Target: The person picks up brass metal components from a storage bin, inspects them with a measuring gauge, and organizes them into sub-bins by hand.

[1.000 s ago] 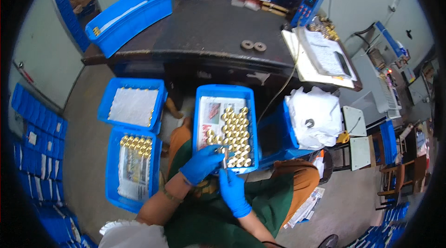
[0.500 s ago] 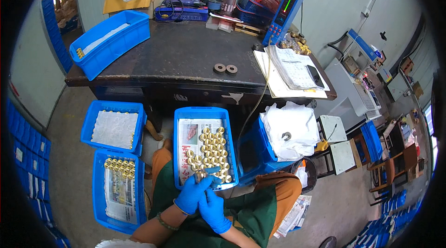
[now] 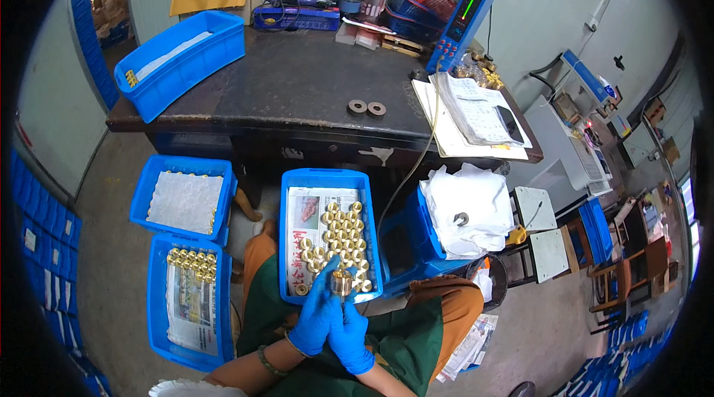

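Observation:
In front of my lap, a shiny brass-and-dark metal cylindrical part [image 3: 342,283] stands upright between my fingertips, above the near end of a blue bin. My left hand [image 3: 314,317], in a blue glove, is closed on its left side. Against it, my right hand [image 3: 349,336], gloved too, closes on the part from below; its fingertips are partly hidden. The blue bin [image 3: 285,204] is lined with newspaper [image 3: 303,211] and holds several rows of small brass cylindrical pieces [image 3: 343,235].
To the left are two blue bins, one with white paper [image 3: 186,202], one with brass pieces [image 3: 195,263]. A dark desk [image 3: 290,85] beyond bears two dark rings [image 3: 367,108], papers [image 3: 476,118] and a blue display column [image 3: 470,10]. White sheets [image 3: 465,196] top a bin at right.
My hands have turned the metal part from lying toward the left to upright between the fingertips. The left fingers now point forward. The view has shifted slightly.

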The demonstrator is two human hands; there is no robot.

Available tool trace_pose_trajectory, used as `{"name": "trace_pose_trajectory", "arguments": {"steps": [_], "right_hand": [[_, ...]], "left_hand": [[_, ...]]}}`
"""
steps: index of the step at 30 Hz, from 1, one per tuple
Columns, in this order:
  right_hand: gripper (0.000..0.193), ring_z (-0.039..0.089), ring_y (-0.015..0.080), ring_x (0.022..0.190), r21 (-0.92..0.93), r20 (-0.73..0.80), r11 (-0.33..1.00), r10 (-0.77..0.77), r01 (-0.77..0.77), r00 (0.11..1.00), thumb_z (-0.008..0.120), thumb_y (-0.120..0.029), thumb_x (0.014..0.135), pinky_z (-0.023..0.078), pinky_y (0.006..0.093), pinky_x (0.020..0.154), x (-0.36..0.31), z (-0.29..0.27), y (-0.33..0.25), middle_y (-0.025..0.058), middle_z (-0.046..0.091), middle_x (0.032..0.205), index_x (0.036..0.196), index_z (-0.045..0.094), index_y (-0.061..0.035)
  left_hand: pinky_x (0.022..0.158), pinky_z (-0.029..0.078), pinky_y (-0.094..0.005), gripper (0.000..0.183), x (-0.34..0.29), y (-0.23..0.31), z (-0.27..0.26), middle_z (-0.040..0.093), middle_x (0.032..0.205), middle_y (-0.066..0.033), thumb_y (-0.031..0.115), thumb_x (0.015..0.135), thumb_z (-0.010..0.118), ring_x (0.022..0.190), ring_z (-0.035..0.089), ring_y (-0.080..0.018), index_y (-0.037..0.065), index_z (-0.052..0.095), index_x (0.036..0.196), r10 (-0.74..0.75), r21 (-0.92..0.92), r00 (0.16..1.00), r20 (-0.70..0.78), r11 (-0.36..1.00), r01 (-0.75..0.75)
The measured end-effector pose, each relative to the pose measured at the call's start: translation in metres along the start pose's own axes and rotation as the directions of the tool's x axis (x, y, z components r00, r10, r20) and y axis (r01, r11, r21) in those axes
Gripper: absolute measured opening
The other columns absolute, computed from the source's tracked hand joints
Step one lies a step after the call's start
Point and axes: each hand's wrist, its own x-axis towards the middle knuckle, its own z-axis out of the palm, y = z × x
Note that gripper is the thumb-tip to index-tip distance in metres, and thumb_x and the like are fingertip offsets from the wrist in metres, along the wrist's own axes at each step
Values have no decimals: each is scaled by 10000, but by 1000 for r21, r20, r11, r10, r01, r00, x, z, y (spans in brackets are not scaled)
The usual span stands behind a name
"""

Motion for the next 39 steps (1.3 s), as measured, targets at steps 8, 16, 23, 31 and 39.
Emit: {"name": "trace_pose_trajectory", "arguments": {"steps": [8, 16, 23, 31, 39], "right_hand": [[186, 604, 312, 573, -194, 368, 950, -161, 245, 916, 492, -147, 876, 433, 376, 496, 2, 17, 14, 246, 553, 672, 909, 562, 22], [214, 503, 221, 512, -98, 362, 993, 100, -69, 927, 514, -176, 879, 407, 363, 508, 4, 20, 35, 172, 528, 596, 790, 569, 12], [265, 376, 42, 426, 53, 336, 993, 84, -108, 938, 450, -194, 937, 306, 213, 375, 1, 24, 52, -30, 424, 542, 715, 499, -58], [218, 458, 127, 547, -77, 334, 981, 195, -179, 922, 507, -171, 888, 401, 307, 515, 3, 14, 34, 89, 526, 591, 850, 577, 32], [222, 472, 65, 476, -36, 393, 997, 79, -70, 916, 529, -200, 893, 378, 276, 424, 4, 24, 8, 43, 532, 540, 851, 593, 8]], "left_hand": [[1024, 272, -305, 479, -12, -29, -42, 338, 1338, -110, 93, 904, 441, 1219, 332, -176, 0, 287, 1347, -80, -252, 981, -179, 967, 33], [794, 475, -280, 318, -20, -81, -205, 570, 1005, -89, 57, 829, 554, 869, 559, -146, -2, 506, 1137, -158, -320, 602, -783, 932, -172], [668, 462, -280, 267, -48, -167, -295, 606, 841, -87, 179, 797, 609, 754, 548, -128, -12, 579, 981, -98, -2, 175, -980, 879, 478], [810, 436, -382, 387, -40, -198, -300, 597, 996, -195, 261, 813, 582, 915, 574, -299, -2, 547, 1096, 310, 411, 277, -910, 772, 486], [759, 412, -378, 217, 84, -78, -125, 582, 965, -98, 138, 783, 508, 896, 542, -249, 88, 608, 969, 401, 898, 875, 271, 221, -380]]}}
